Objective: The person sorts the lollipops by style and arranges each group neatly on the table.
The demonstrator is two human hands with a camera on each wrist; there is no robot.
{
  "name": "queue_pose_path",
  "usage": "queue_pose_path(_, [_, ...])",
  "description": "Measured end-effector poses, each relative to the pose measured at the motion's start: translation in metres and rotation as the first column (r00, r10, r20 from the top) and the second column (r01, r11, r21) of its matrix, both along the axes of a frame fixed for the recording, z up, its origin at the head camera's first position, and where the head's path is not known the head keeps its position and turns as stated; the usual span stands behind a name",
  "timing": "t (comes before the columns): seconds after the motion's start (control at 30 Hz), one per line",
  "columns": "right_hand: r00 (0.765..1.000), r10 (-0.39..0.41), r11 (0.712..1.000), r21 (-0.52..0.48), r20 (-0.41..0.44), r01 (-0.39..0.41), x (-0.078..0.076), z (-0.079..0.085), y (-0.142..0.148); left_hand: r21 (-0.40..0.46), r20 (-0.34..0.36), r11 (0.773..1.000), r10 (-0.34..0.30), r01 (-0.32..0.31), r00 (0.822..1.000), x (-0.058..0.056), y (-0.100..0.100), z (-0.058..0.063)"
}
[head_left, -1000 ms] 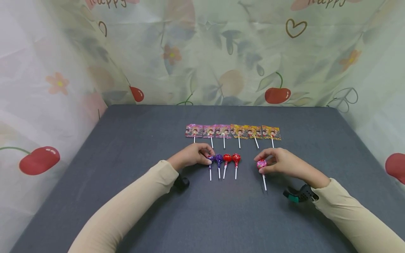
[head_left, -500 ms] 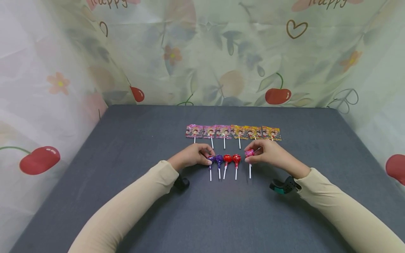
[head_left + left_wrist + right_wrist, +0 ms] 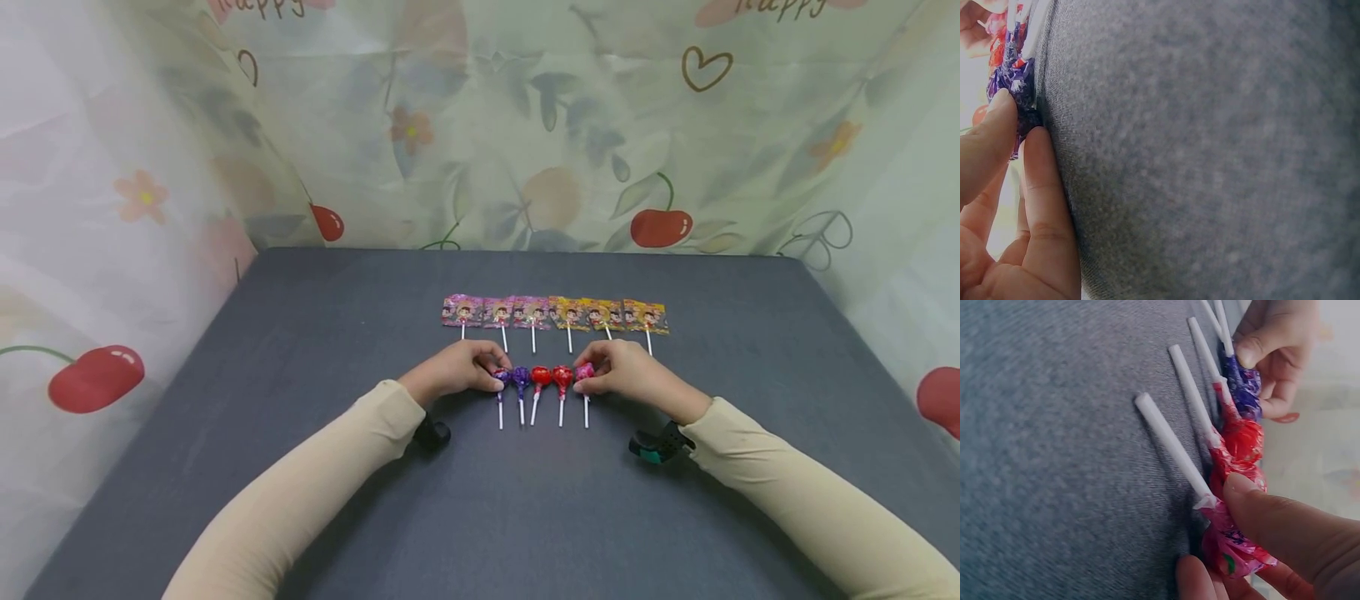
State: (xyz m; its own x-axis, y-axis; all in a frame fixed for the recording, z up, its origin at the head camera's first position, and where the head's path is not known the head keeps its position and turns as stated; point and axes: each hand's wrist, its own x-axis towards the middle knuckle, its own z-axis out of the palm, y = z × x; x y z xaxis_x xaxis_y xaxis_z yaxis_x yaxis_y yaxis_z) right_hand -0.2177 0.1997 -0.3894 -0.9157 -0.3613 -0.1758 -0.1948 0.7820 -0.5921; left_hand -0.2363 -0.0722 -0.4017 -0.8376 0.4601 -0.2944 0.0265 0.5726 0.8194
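Note:
In the head view my left hand (image 3: 456,367) pinches the purple-wrapped lollipop (image 3: 502,377) at the left end of a row, thumb and fingers on its head. Beside it lie another purple lollipop (image 3: 521,377) and two red ones, the nearer to the right being a red lollipop (image 3: 562,377). My right hand (image 3: 633,375) holds a pink lollipop (image 3: 585,372) at the row's right end. From the right wrist view, thumb and fingers grip this pink wrapper (image 3: 1229,544), close against the red one. All the white sticks point toward me.
Behind, a second row of flat-packed lollipops runs left to right: pink packets (image 3: 497,312), then yellow packets (image 3: 602,314). They lie on a dark grey tabletop (image 3: 480,517). A patterned curtain (image 3: 480,150) hangs at the back and both sides.
My right hand has carried the pink lollipop leftward, from apart on the right to the end of the row beside the red one. My left hand has stayed on the purple lollipop.

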Motion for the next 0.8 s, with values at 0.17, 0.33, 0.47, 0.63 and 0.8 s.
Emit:
queue_pose_path(0.17, [1.000,0.003,1.000,0.006,-0.005,-0.003,-0.0020,-0.0035,-0.0006,-0.002,0.007,1.000,0.015,-0.015,1.000,-0.0002,0.0006,0.0005])
queue_pose_path(0.33, [1.000,0.007,1.000,0.015,0.008,-0.007,-0.0031,-0.0052,-0.0013,-0.004,0.015,1.000,0.015,-0.015,1.000,0.0004,0.0012,0.0005])
queue_pose_path(0.47, [1.000,0.013,1.000,0.020,0.012,-0.013,-0.0031,-0.0048,-0.0015,-0.010,0.012,1.000,0.010,-0.010,1.000,0.0003,0.0008,0.0001])
queue_pose_path(0.63, [1.000,0.020,0.999,0.026,0.012,-0.021,-0.0040,-0.0051,-0.0010,-0.017,0.013,1.000,0.011,-0.010,1.000,0.0000,0.0007,0.0008])
queue_pose_path(0.8, [1.000,0.021,0.999,0.029,0.008,-0.021,-0.0033,-0.0047,-0.0013,-0.019,0.020,1.000,0.016,-0.015,1.000,0.0001,0.0012,0.0013])
